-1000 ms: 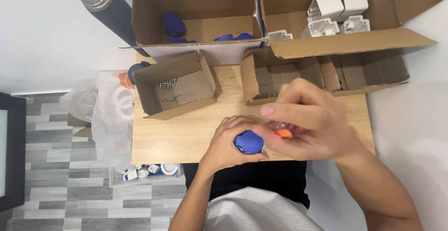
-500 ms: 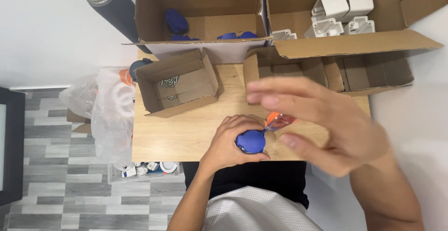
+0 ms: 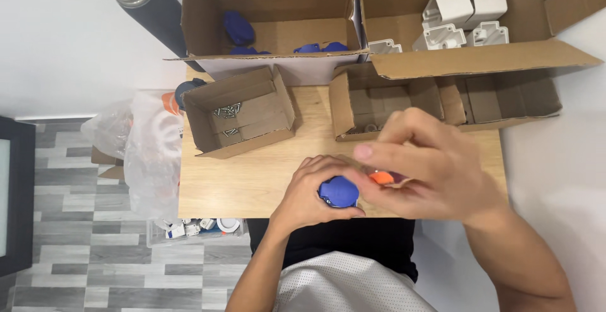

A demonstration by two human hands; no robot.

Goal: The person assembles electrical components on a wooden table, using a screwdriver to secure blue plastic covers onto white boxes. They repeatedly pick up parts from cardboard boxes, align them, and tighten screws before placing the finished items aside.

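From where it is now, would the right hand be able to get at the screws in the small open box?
Probably yes: the small box is open-topped with the screws uncovered, but the right hand already pinches an orange piece.

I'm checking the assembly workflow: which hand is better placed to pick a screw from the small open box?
Probably the left hand: the screw box lies on its side. But it grips the blue part, and the right hand pinches an orange piece.

Bright, even light is falling from above, casting only soft shadows inside the cardboard boxes. The right hand, nearest the camera, is blurring slightly. Beyond the boxes, the white wall is glaring mildly; wide-angle distortion is bending edges.
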